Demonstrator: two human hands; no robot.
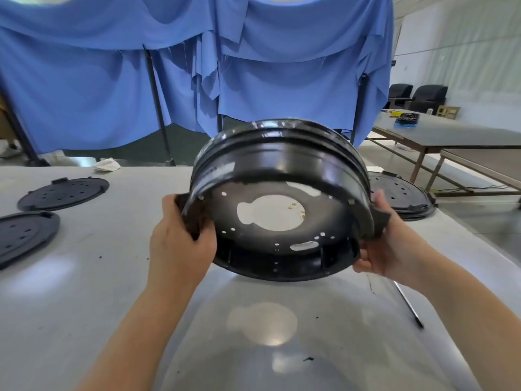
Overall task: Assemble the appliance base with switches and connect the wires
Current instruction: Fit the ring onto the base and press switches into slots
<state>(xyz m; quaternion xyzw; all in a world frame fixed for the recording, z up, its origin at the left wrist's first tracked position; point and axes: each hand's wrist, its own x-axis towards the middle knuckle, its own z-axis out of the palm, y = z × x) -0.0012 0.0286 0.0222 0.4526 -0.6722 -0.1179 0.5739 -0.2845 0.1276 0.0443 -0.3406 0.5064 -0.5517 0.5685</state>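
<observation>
Both hands gripping: left hand (181, 244) wrapped round one side handle, right hand (386, 244) curled on the other, black appliance base (282, 176) lifted clear, tilted above the white table (84, 277); black perforated discs (63, 193) lie well apart.

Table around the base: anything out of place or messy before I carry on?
Small dark specks lie scattered on the white table, like debris. A screwdriver lies near the right edge. The base, held tilted off the table by the left hand and right hand, shows no visible damage.
</observation>
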